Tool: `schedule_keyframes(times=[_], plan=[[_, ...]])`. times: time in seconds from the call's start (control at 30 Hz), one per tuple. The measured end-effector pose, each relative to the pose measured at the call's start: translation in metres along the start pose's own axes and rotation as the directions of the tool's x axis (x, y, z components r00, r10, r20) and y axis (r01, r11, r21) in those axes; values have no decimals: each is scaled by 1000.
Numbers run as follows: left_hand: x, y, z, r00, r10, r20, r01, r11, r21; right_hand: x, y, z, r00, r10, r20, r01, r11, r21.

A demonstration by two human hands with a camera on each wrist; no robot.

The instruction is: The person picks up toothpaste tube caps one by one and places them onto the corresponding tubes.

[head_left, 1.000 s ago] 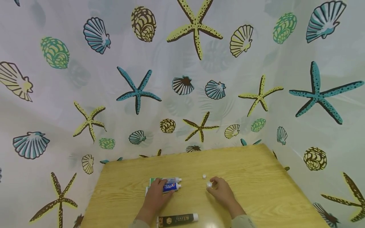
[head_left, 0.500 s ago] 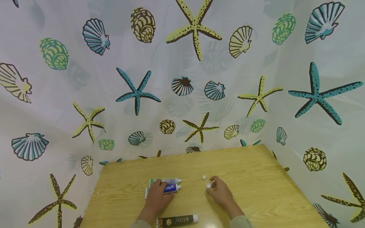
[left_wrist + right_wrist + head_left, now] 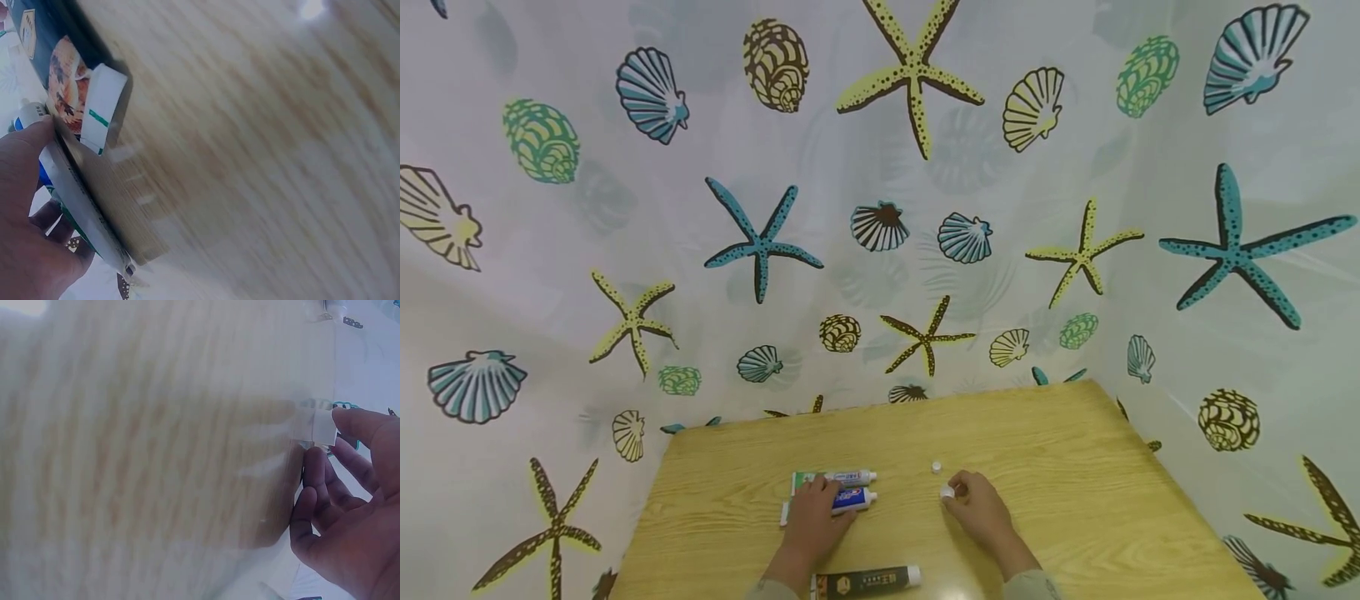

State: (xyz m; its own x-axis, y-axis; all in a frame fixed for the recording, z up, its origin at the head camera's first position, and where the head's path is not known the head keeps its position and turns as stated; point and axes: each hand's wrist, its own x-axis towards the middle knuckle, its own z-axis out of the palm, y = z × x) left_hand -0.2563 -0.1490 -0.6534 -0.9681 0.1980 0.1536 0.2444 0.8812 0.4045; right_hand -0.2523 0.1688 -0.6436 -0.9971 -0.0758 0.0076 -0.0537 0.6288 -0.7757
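My left hand (image 3: pixel 811 517) lies over a blue-and-white toothpaste tube (image 3: pixel 851 499) and grips it, thumb along the near side and fingers across the far side. The hand covers most of that tube's middle. Just behind it lies a green-and-white toothpaste tube (image 3: pixel 852 477), its capless nozzle pointing right like the blue one's. To the right, my right hand (image 3: pixel 983 512) pinches a small white cap (image 3: pixel 324 428) between thumb and forefinger, down at the tabletop. The other fingers are curled below, near the wood. A second white cap (image 3: pixel 936 467) stands a little farther back.
A black toothpaste tube (image 3: pixel 867 582) with a white cap lies near the front, between the forearms. The wood-grain table (image 3: pixel 1075 475) ends at a curtain (image 3: pixel 880 283) printed with shells and starfish, which hangs around its back and sides.
My right forefinger has closed down onto the white cap, and the cap has shifted slightly toward me. The left hand stays on the blue-and-white tube, barely moving.
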Motion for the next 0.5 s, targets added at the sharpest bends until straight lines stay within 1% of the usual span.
schedule_keyframes(times=[0.13,0.27,0.37,0.5], plan=[[0,0,0,1000,-15,10,15,999,-39,-1,0,-1,1000,-10,-4,10,1000,-7],[-2,-2,2,1000,-27,16,28,998,-53,-2,1,0,1000,-8,4,8,1000,-11],[-4,-3,4,1000,-26,8,26,998,-55,-2,2,1,1000,6,7,-6,1000,-4],[-5,-4,5,1000,-25,1,25,996,-84,-2,5,2,1000,1,2,-1,1000,-5]])
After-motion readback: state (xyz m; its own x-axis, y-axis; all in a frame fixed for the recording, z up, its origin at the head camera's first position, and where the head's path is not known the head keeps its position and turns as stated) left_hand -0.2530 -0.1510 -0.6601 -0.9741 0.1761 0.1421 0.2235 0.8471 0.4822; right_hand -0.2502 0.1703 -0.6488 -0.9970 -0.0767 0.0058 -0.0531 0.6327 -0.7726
